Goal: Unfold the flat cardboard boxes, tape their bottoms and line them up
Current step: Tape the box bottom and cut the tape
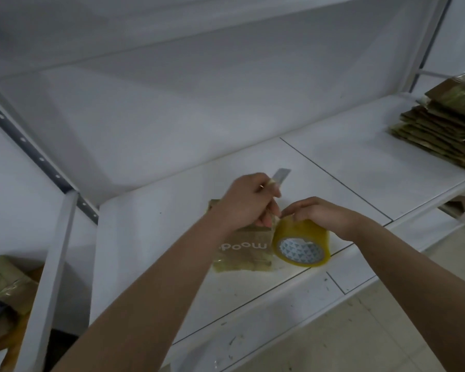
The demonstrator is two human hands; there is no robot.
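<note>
A small brown cardboard box [243, 251] with white lettering lies on the white shelf [333, 189], mostly under my left forearm. My left hand [246, 201] grips a utility knife [279, 175] whose blade points up and away, and its lower fingers touch the box top. Just right of the box stands a roll of yellowish clear tape [301, 244] on its edge. My right hand [324, 214] holds the top of the roll, its fingertips meeting my left fingers at the tape's end.
A stack of flat cardboard boxes [440, 130] sits at the shelf's far right. More cardboard pieces [8, 285] lie low on the left behind the white shelf upright [54, 264]. The shelf above hangs close overhead. Pale floor tiles [373, 331] show at the bottom right.
</note>
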